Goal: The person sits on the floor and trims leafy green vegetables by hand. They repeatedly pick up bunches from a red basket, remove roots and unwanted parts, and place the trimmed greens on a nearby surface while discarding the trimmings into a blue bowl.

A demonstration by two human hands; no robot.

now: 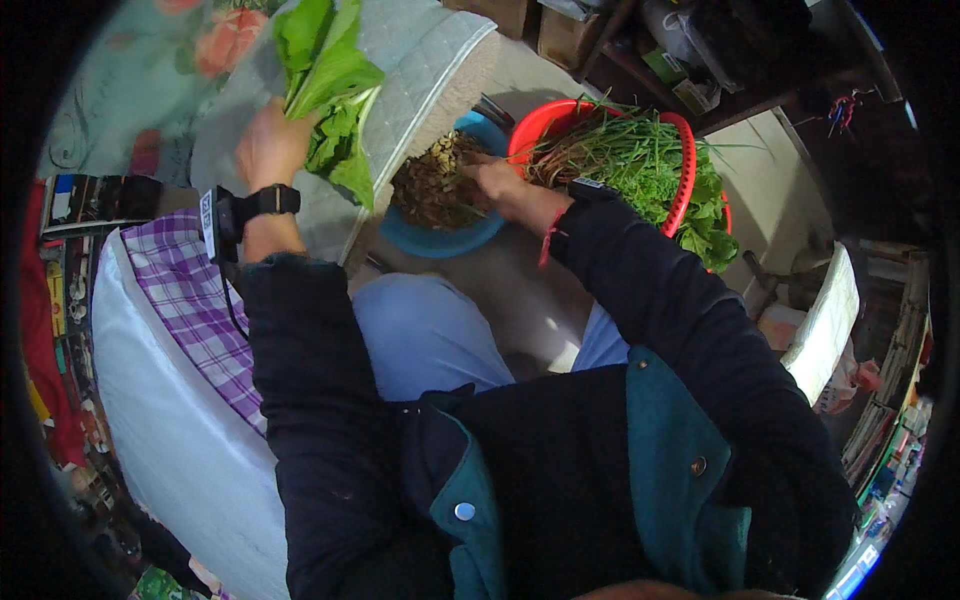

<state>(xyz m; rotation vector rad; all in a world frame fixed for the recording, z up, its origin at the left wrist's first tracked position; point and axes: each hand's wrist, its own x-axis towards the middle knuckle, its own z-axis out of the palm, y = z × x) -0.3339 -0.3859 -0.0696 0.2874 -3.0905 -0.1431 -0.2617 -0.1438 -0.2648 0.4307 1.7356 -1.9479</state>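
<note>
My left hand (271, 146) is closed around leafy green vegetables (330, 67), over a translucent plastic sheet or bag (225, 142) on a quilted cover. Broad leaves rise above the fist, and more leaves with pale stems (346, 142) hang to its right. My right hand (496, 182) reaches over a blue basin (442, 244), its fingers at a heap of brown and yellowish plant scraps (435, 180). Whether those fingers pinch anything is too unclear to see. Right of that hand stands a red plastic basket (541, 124) full of grassy stalks and greens (630, 165).
The quilted pale cover (427, 56) borders the basin's left side. A purple plaid cloth (195, 285) lies by my left forearm. Dark shelving (720, 97) stands beyond the basket. At right are a pale padded panel (825, 322) and stacked items (885, 375).
</note>
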